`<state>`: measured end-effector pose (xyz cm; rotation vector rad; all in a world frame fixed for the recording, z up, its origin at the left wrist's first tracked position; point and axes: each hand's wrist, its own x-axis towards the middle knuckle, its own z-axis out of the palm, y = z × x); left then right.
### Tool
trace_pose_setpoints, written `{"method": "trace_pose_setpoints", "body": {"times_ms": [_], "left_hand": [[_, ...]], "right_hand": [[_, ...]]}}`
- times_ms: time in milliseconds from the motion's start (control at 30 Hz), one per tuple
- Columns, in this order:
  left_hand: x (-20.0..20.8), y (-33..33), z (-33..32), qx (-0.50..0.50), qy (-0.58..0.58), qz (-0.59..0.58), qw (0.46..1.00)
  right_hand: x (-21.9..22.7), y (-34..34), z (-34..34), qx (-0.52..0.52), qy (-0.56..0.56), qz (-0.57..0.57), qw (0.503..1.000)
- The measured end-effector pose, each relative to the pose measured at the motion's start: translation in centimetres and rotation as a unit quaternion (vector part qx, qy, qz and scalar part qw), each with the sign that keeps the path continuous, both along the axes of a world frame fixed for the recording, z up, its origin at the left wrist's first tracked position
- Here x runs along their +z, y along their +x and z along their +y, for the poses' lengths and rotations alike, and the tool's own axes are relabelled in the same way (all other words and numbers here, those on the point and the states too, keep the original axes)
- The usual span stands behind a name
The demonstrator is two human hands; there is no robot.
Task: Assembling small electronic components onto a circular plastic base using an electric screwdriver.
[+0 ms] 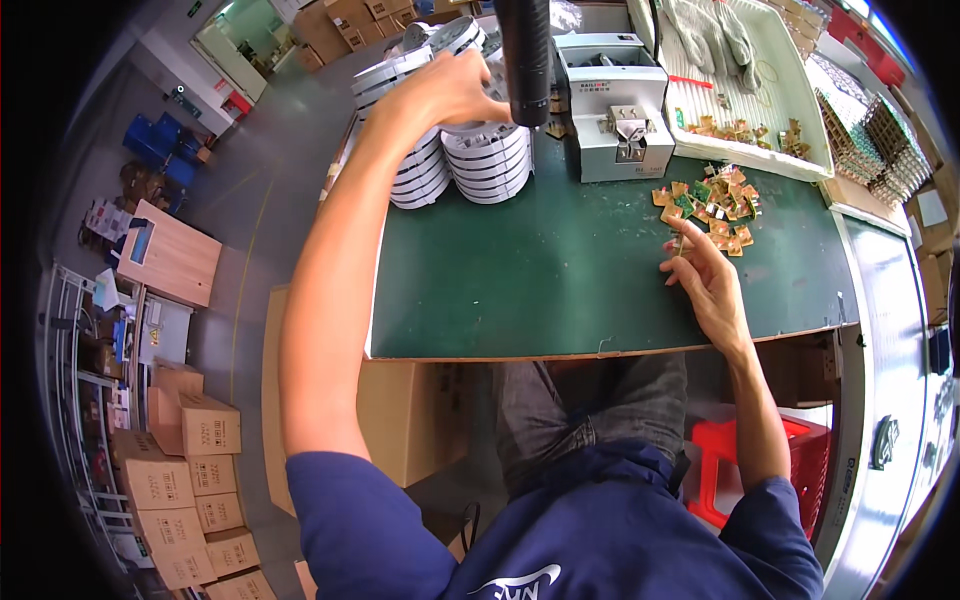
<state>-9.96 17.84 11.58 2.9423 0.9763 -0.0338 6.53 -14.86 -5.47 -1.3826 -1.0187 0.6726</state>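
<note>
Fingers (672, 250) pinching small part (679, 243), wrist on green mat (560, 290)

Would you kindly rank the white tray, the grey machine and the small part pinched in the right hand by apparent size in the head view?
1. white tray, largest.
2. grey machine, clearly smaller.
3. small part in the right hand, far the smallest.
Fisheye bending near the rim may distort the tray.

A black pole (525, 50) hides the left hand's (452, 92) fingertips — the small piece pinched by the right hand (705, 280) is unreadable.
</note>
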Motion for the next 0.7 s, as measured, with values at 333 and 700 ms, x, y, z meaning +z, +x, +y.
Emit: {"method": "trace_pose_setpoints", "body": {"times_ms": [333,700], "left_hand": [[-7.6,-14.2,-9.4,-0.026,-0.588,-0.62,0.518],[-13.9,-11.5,-13.1,-0.014,-0.698,-0.596,0.397]], "right_hand": [[-0.7,0.9,-0.3,-0.014,0.017,-0.018,1.0],[-0.7,0.7,0.1,-0.023,0.014,-0.012,1.0]]}}
